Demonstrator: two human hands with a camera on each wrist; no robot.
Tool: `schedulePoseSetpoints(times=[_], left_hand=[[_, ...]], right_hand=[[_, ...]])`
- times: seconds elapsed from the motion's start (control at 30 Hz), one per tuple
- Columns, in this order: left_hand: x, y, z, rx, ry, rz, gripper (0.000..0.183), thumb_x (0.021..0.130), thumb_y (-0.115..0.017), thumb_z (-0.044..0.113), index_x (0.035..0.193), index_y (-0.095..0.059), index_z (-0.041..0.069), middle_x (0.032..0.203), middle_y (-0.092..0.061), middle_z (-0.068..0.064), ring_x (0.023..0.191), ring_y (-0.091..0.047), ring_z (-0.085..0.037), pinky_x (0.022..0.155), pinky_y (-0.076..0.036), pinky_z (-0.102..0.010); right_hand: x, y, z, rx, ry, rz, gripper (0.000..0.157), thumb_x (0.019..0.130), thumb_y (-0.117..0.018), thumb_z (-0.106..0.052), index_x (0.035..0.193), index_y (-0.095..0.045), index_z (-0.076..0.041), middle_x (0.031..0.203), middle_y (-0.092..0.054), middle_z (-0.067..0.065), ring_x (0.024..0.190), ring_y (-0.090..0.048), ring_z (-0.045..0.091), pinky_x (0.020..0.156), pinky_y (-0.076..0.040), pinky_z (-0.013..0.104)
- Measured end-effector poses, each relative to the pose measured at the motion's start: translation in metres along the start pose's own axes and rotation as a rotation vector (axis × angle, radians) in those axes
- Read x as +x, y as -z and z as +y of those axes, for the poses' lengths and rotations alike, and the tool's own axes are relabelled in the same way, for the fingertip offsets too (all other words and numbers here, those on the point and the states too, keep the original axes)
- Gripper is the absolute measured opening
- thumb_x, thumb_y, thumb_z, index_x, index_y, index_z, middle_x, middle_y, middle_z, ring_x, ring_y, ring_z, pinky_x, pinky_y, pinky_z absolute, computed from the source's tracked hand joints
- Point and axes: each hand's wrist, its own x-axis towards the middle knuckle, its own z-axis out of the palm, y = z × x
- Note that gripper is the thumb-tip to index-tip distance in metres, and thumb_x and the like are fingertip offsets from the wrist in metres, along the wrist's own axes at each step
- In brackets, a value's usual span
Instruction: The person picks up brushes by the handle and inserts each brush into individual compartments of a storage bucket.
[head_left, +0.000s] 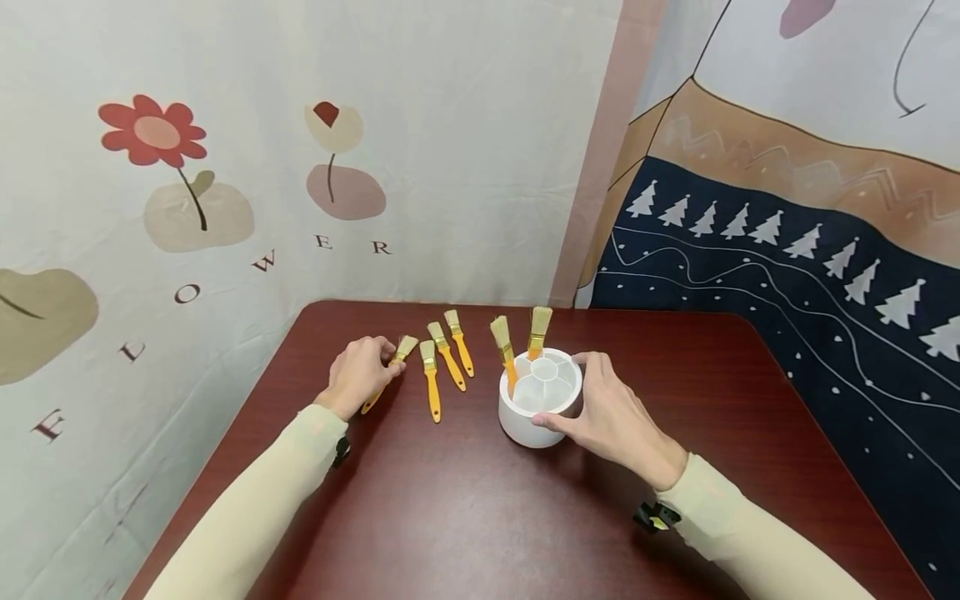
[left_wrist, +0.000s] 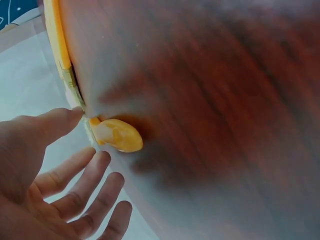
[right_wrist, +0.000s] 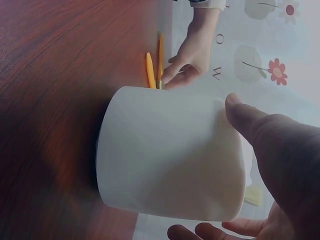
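Thumb and fingers of my left hand [head_left: 358,375] close around the middle of a paintbrush [head_left: 372,401] with a yellow handle and pale bristles. In the left wrist view its handle [left_wrist: 125,137] points toward the camera between thumb and index finger. My right hand [head_left: 621,417] grips a white round divided holder [head_left: 528,429], thumb at the near rim and fingers around the far right side. Two brushes stand bristles up in the holder, one leaning at the left [head_left: 502,337], one at the back [head_left: 539,325]. The right wrist view shows the holder's smooth side [right_wrist: 165,155].
Three more yellow-handled brushes lie side by side between the left hand and the holder: a near one [head_left: 432,387], a middle one [head_left: 448,360] and a far one [head_left: 461,346]. The dark red table [head_left: 450,517] ends at a printed curtain [head_left: 465,167] behind.
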Motion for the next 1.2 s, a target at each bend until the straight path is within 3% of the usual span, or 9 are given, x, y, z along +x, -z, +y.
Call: schedulePoseSetpoints(times=[0.2,0.33,0.47,0.7,0.93,1.2], left_hand=[[0.011,-0.006,-0.002,0.013,0.018,0.001,0.039,0.105,-0.089,0.032,0.129,-0.083,0.002,0.122,-0.087,-0.018,0.109,-0.082,-0.037,0.086,-0.068,-0.058],[0.012,-0.006,-0.004,-0.015,0.035,-0.007,0.033,0.104,-0.089,0.030,0.123,-0.085,0.003,0.117,-0.088,-0.017,0.102,-0.083,-0.034,0.082,-0.068,-0.056],[0.012,-0.005,-0.004,-0.033,0.057,-0.010,0.030,0.104,-0.087,0.027,0.124,-0.087,0.005,0.116,-0.089,-0.016,0.100,-0.083,-0.034,0.082,-0.067,-0.056],[0.011,-0.003,-0.005,-0.028,0.086,-0.001,0.028,0.104,-0.085,0.026,0.123,-0.087,0.005,0.118,-0.089,-0.016,0.107,-0.083,-0.039,0.088,-0.067,-0.060],[0.008,0.001,-0.009,-0.053,0.094,0.037,0.028,0.106,-0.083,0.024,0.124,-0.085,0.002,0.119,-0.088,-0.018,0.108,-0.084,-0.040,0.092,-0.067,-0.060],[0.002,0.005,-0.007,-0.107,0.074,0.102,0.029,0.108,-0.081,0.023,0.127,-0.083,0.002,0.118,-0.087,-0.019,0.106,-0.082,-0.039,0.092,-0.067,-0.058]], right_hand=[[0.000,0.004,0.005,0.013,-0.023,-0.016,0.111,0.086,-0.097,-0.072,0.161,-0.050,-0.003,0.150,-0.060,0.017,0.118,-0.074,0.033,0.098,-0.070,0.056],[0.003,0.009,0.011,0.030,-0.026,-0.039,0.117,0.087,-0.095,-0.073,0.168,-0.046,-0.005,0.159,-0.057,0.019,0.132,-0.071,0.037,0.109,-0.067,0.061],[0.009,0.015,0.018,0.067,0.003,-0.077,0.118,0.089,-0.094,-0.072,0.174,-0.043,-0.008,0.167,-0.054,0.018,0.147,-0.066,0.039,0.119,-0.062,0.063],[0.021,0.019,0.032,0.164,0.060,-0.157,0.112,0.091,-0.094,-0.070,0.177,-0.044,-0.019,0.174,-0.053,0.010,0.148,-0.065,0.034,0.120,-0.061,0.064],[0.029,0.019,0.044,0.255,0.100,-0.222,0.101,0.093,-0.097,-0.058,0.175,-0.048,-0.024,0.173,-0.057,0.004,0.147,-0.065,0.031,0.123,-0.058,0.065],[0.031,0.020,0.052,0.306,0.094,-0.261,0.096,0.095,-0.095,-0.053,0.175,-0.050,-0.025,0.179,-0.054,0.003,0.164,-0.052,0.038,0.132,-0.045,0.078]])
